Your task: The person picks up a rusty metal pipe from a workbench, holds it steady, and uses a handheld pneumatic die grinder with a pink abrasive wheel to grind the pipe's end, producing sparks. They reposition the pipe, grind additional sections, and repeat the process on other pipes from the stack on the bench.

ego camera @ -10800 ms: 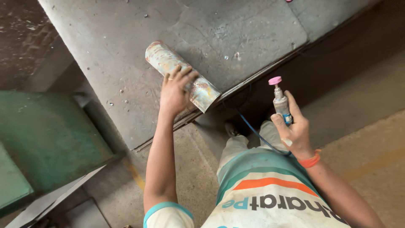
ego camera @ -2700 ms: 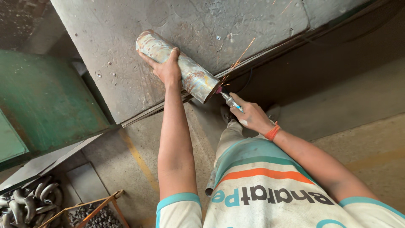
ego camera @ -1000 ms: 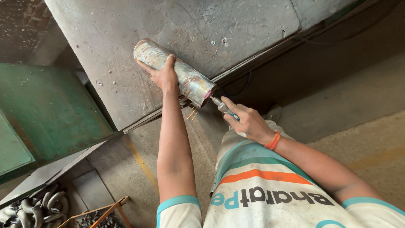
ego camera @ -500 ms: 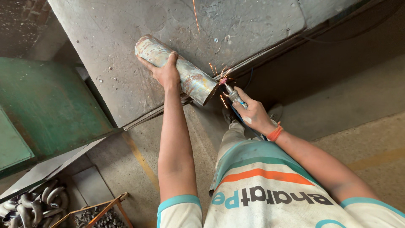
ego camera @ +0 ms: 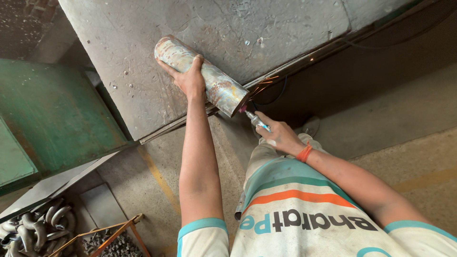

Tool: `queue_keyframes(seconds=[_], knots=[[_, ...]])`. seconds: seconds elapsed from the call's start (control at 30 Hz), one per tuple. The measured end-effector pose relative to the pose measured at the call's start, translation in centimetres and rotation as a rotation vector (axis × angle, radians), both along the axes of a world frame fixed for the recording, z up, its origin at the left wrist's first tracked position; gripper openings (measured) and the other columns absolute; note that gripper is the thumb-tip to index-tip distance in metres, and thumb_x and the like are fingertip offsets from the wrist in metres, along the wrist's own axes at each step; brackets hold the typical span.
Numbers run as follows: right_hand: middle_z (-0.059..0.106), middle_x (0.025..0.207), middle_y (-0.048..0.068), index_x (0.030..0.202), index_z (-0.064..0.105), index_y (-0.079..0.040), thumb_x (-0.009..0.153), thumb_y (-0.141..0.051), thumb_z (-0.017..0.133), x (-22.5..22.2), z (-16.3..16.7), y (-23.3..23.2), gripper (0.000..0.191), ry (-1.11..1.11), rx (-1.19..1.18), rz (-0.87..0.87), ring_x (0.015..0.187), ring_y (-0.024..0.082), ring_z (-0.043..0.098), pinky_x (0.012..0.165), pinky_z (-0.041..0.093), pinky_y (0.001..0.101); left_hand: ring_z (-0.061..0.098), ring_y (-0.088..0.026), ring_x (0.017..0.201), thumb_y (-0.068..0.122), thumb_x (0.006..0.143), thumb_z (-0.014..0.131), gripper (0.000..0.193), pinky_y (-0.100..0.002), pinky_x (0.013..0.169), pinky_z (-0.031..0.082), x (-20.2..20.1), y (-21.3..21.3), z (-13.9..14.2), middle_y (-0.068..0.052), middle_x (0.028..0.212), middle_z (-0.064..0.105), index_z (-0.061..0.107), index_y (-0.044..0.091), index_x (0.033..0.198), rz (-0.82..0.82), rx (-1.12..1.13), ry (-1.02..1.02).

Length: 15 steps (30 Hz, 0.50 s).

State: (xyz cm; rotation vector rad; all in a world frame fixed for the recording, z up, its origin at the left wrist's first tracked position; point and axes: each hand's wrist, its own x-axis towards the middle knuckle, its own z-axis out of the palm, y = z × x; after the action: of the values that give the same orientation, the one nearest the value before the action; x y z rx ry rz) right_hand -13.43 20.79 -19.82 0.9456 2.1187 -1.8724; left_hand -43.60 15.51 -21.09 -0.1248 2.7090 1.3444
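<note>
While I look down from the head camera, a grey steel table (ego camera: 143, 81) fills the top of the view, its plate scuffed, pitted and dotted with small spatter marks. A rusty metal pipe (ego camera: 202, 76) lies on it at a slant, its open end reaching past the table's near edge. My left hand (ego camera: 190, 78) is laid over the pipe's middle, fingers wrapped across the top and pressing it down. My right hand (ego camera: 281, 135), with an orange band at the wrist, is closed around a slim hand grinder (ego camera: 257, 121), whose pink tip meets the rim of the pipe's open end; a few orange sparks (ego camera: 266, 81) streak away along the table edge. Below the table lies a bare concrete floor (ego camera: 419, 147) with faint yellow lines. To the left stands a green metal panel (ego camera: 52, 119), and at the lower left corner I see a heap of curved pipe bends (ego camera: 35, 226) beside an orange frame (ego camera: 116, 231).
</note>
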Motion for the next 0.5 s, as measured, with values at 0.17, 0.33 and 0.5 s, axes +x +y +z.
queue_keyframes(seconds=[0.17, 0.33, 0.5], knots=[[0.073, 0.102, 0.021, 0.152, 0.046, -0.014, 0.096, -0.032, 0.059, 0.3, 1.0, -0.8, 0.06, 0.194, 0.043, 0.13, 0.088, 0.036, 0.073, 0.08, 0.055, 0.0412, 0.05, -0.046, 0.134, 0.031, 0.068, 0.088, 0.132, -0.05, 0.112, 0.041, 0.2, -0.1, 0.2, -0.035, 0.146, 0.046, -0.003, 0.031, 0.163, 0.001, 0.019, -0.038], [0.07, 0.089, 0.02, 0.152, 0.049, -0.015, 0.096, -0.027, 0.063, 0.8, 2.7, -0.9, 0.059, 0.273, 0.183, 0.212, 0.08, 0.037, 0.069, 0.074, 0.055, 0.0428, 0.047, -0.047, 0.136, 0.03, 0.069, 0.09, 0.132, -0.05, 0.114, 0.038, 0.0, -0.2, -0.1, -0.036, 0.148, 0.043, -0.003, 0.028, 0.163, -0.016, -0.001, 0.026], [0.068, 0.087, 0.018, 0.151, 0.05, -0.012, 0.095, -0.025, 0.064, 0.8, 4.5, -0.3, 0.06, 0.338, 0.188, 0.134, 0.076, 0.036, 0.068, 0.071, 0.054, 0.042, 0.05, -0.046, 0.135, 0.031, 0.067, 0.089, 0.133, -0.049, 0.114, 0.039, -0.1, -0.3, -0.4, -0.035, 0.147, 0.046, -0.002, 0.028, 0.163, -0.014, 0.027, 0.014]])
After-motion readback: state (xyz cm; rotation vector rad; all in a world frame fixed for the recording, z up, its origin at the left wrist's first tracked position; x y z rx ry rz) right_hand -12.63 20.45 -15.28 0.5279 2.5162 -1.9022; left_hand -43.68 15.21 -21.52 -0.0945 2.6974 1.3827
